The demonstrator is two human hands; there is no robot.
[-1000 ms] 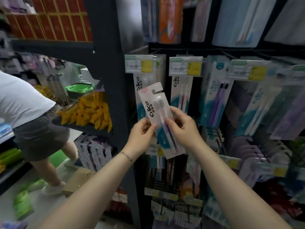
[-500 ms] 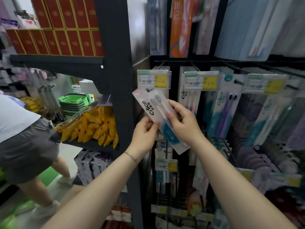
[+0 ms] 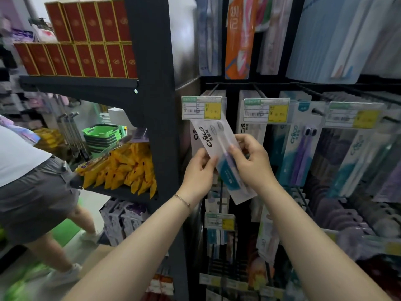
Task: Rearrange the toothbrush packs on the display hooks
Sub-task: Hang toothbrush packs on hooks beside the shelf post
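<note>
Both hands grip one toothbrush pack (image 3: 221,157), tilted, its top tucked just under the leftmost price tag (image 3: 201,107). The left hand (image 3: 198,172) pinches its left edge; the right hand (image 3: 253,164) closes its fingers (image 3: 235,152) over the middle.

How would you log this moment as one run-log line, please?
left hand: holds toothbrush pack | right hand: holds it too | pack top: at leftmost price tag
</note>
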